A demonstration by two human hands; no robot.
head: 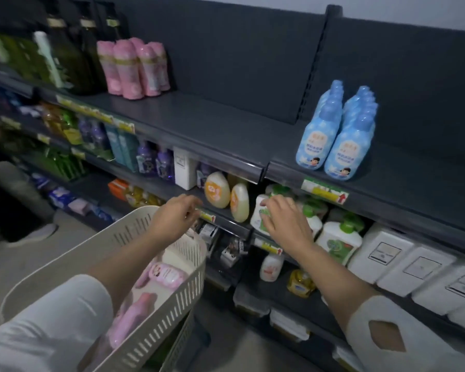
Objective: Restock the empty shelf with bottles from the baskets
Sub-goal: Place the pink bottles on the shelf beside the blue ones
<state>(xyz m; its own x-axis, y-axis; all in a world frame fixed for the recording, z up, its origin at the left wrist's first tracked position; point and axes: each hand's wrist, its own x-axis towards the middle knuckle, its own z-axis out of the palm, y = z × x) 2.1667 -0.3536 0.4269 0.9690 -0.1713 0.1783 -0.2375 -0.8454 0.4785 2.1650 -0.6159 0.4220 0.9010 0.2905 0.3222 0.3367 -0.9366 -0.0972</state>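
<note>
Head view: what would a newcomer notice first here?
The dark grey top shelf draws the eye: a wide bare stretch between a cluster of pink plastic bottles at its left and two rows of pale blue plastic bottles at its right. Lower left, a cream slotted plastic basket holds more pink bottles, with the left hand above its rim and the right hand spread before white green-capped bottles on the shelf below.

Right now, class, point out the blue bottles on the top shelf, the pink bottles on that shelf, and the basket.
blue bottles [342, 153]: head view, front bottle's label.
pink bottles [128, 73]: head view, front bottle's body.
basket [169, 315]: head view, slotted side wall.
</note>
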